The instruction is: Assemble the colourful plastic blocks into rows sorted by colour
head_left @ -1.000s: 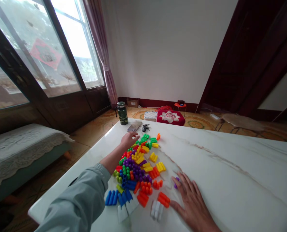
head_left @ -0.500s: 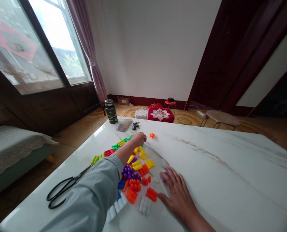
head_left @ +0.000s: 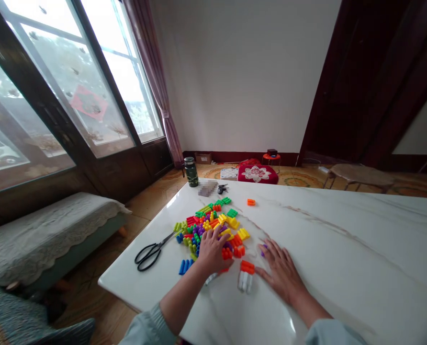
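My left hand (head_left: 212, 253) lies over a pile of small coloured plastic pieces (head_left: 198, 229), fingers apart and thumb stretched to the right. It hides part of the pile. Flat on the table, to the right, rests my right hand (head_left: 284, 268) with its fingers spread. A purple piece (head_left: 263, 249) shows beneath its fingertips. Near its thumb are red-orange pieces (head_left: 247, 267) with clear-white pieces (head_left: 245, 282) just in front of them. Yellow pieces (head_left: 243, 234) lie at the pile's right side, and blue pieces (head_left: 185, 266) sit at the front left.
Black-handled scissors (head_left: 152, 253) lie left of the pile, blades pointing towards it. Farther back on the white marbled table (head_left: 342, 249) are a camouflage flask (head_left: 191, 172), a black object (head_left: 221, 189) and an orange piece (head_left: 251, 202). A low bench (head_left: 55, 225) stands left.
My left hand has come back from the far side of the pile to its near part. My right hand stays flat on the table. The view has turned left.
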